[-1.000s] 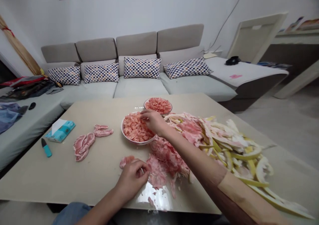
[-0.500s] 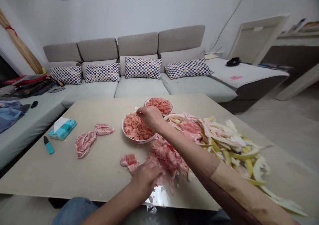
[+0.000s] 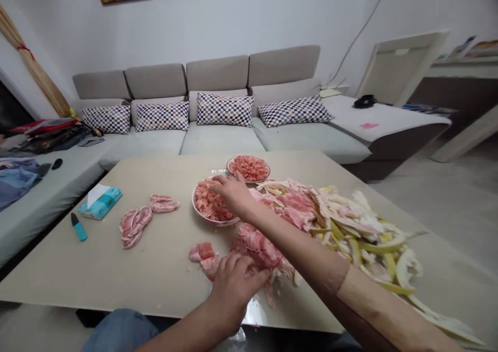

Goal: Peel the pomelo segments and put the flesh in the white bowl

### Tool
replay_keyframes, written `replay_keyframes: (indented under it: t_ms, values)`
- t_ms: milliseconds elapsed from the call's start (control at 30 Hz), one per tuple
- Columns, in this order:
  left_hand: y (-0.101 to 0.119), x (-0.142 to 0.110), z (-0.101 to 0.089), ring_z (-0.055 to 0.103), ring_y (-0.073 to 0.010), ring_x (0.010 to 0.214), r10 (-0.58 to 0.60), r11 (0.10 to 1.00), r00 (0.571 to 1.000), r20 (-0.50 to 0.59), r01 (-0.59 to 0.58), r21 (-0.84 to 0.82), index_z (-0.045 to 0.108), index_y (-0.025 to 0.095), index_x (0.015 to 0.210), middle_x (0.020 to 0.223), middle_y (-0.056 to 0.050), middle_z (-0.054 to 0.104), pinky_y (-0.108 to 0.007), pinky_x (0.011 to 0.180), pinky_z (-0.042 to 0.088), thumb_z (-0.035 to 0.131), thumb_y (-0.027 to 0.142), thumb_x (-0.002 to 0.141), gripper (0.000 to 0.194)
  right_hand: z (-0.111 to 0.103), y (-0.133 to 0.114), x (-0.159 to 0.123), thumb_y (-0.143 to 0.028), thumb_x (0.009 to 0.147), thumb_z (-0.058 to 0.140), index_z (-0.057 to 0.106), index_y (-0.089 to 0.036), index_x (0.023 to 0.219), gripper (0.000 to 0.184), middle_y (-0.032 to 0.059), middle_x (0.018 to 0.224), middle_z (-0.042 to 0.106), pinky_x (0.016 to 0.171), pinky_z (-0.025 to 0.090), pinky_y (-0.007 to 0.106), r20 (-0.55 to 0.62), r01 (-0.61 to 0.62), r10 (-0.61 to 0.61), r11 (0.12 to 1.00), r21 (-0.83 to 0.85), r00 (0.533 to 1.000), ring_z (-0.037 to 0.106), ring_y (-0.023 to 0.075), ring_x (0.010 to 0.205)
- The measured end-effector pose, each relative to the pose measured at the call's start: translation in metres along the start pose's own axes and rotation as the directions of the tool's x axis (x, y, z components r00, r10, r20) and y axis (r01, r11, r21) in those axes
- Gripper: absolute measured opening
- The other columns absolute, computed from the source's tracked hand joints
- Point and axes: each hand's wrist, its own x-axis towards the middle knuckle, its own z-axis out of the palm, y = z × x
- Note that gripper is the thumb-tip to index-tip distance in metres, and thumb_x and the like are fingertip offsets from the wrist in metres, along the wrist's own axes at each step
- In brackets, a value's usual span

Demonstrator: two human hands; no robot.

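1. My right hand (image 3: 233, 195) has its fingers spread open – tips resting on pink pomelo pulp (image 3: 208, 201) in a round white ceramic bowl (image 3: 213, 220).
2. My left hand (image 3: 235, 292) is curled against a loose pink pulp pile (image 3: 259, 253), near on a beige tabletop (image 3: 155, 274) – gripping or not, I cannot tell.
3. Yellow-white pomelo rind strips (image 3: 358, 238) lie heaped right.

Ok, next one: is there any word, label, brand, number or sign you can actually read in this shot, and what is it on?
Nothing can be read; no word, brand or number is legible anywhere.
Tissue packet: the print on its blue-and-white wrapper is too small and blurred to read.
Teal-and-black tool: no text can be made out.
Pink slip: too small to tell whether anything is written on it.
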Motion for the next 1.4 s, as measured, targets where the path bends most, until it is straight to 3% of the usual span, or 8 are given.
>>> replay_keyframes:
  t_ms: [167, 333, 467, 700, 933, 1100, 1233, 1400]
  values:
    - [-0.001, -0.007, -0.005, 0.055, -0.025, 0.098, -0.028, 0.998, 0.998, 0.062, 0.032, -0.062, 0.067, 0.024, 0.094, 0.109, -0.006, 0.066, -0.041, 0.082, 0.039, 0.054, 0.022, 0.089, 0.014, -0.001, -0.008, -0.007, -0.007, 0.087, 0.052, 0.07, -0.021, 0.109, 0.032, 0.0114, 0.101, 0.074, 0.111, 0.018, 0.052, 0.003, -0.015, 0.015, 1.0, 0.004, 1.0, 0.065, 0.0243, 0.097]
    - [-0.017, -0.005, -0.031, 0.057, -0.0216, 0.095, -0.116, 0.989, 0.986, 0.119, 0.126, -0.078, 0.068, 0.026, 0.101, 0.107, -0.005, 0.066, -0.034, 0.081, 0.043, 0.053, 0.014, 0.086, 0.024, -0.008, -0.02, -0.031, 0.0, 0.083, 0.05, 0.056, -0.024, 0.132, 0.055, 0.0148, 0.149, 0.042, 0.107, 0.021, 0.061, -0.109, -0.05, 0.053, 0.998, 0.027, 0.993, 0.046, 0.0336, 0.128]
    - [-0.054, -0.006, -0.06, 0.057, -0.0224, 0.102, -0.315, 0.943, 0.942, 0.112, 0.324, -0.074, 0.061, 0.024, 0.119, 0.114, -0.008, 0.062, -0.033, 0.087, 0.044, 0.044, 0.015, 0.09, 0.035, -0.01, -0.031, -0.079, -0.005, 0.086, 0.05, 0.065, -0.018, 0.115, 0.035, 0.0142, 0.121, 0.065, 0.104, 0.034, 0.052, -0.253, -0.046, 0.121, 0.959, 0.28, 0.96, 0.058, 0.0282, 0.112]
    - [-0.103, -0.016, -0.056, 0.059, -0.0277, 0.098, -0.519, 0.833, 0.823, 0.232, 0.548, -0.079, 0.063, 0.019, 0.114, 0.102, -0.01, 0.064, -0.036, 0.087, 0.043, 0.069, 0.03, 0.074, 0.042, 0.023, -0.051, -0.139, -0.006, 0.084, 0.053, 0.071, -0.015, 0.098, 0.024, 0.0108, 0.098, 0.072, 0.086, 0.051, 0.036, 0.097, -0.271, 0.274, 0.725, 0.633, 0.957, 0.066, 0.0234, 0.095]
    - [-0.097, -0.012, -0.046, 0.056, -0.0264, 0.093, -0.52, 0.79, 0.805, 0.286, 0.58, -0.198, 0.064, 0.017, 0.085, 0.094, -0.006, 0.058, -0.033, 0.081, 0.043, 0.079, 0.027, 0.058, 0.033, 0.045, -0.061, -0.142, -0.006, 0.082, 0.056, 0.071, -0.013, 0.104, 0.028, 0.0121, 0.1, 0.071, 0.087, 0.049, 0.035, 0.171, -0.316, 0.272, 0.687, 0.654, 0.947, 0.066, 0.0231, 0.096]
    - [-0.084, -0.004, -0.063, 0.058, -0.0186, 0.078, -0.43, 0.75, 0.842, 0.324, 0.534, -0.39, 0.052, 0.02, 0.095, 0.084, 0.001, 0.06, -0.026, 0.069, 0.044, 0.07, 0.02, 0.069, 0.032, 0.035, -0.063, -0.141, -0.016, 0.078, 0.069, 0.065, -0.012, 0.117, 0.039, 0.0134, 0.111, 0.068, 0.087, 0.05, 0.036, 0.218, -0.378, 0.335, 0.552, 0.743, 0.917, 0.064, 0.0242, 0.099]
    - [-0.068, 0.001, -0.08, 0.059, -0.0184, 0.088, -0.365, 0.676, 0.879, 0.305, 0.476, -0.562, 0.05, 0.021, 0.093, 0.092, 0.0, 0.061, -0.027, 0.078, 0.045, 0.067, 0.017, 0.075, 0.026, 0.022, -0.062, -0.14, -0.026, 0.072, 0.08, 0.06, -0.017, 0.124, 0.056, 0.0096, 0.109, 0.069, 0.081, 0.051, 0.034, 0.201, -0.346, 0.348, 0.426, 0.836, 0.916, 0.064, 0.0226, 0.094]
    - [-0.055, 0.002, -0.089, 0.058, -0.0174, 0.087, -0.372, 0.594, 0.895, 0.247, 0.434, -0.677, 0.052, 0.022, 0.088, 0.093, -0.001, 0.06, -0.028, 0.079, 0.044, 0.071, 0.019, 0.077, 0.022, 0.01, -0.055, -0.14, -0.026, 0.075, 0.078, 0.068, -0.019, 0.109, 0.036, 0.0048, 0.096, 0.072, 0.074, 0.051, 0.029, 0.12, -0.242, 0.308, 0.397, 0.885, 0.944, 0.065, 0.0194, 0.085]
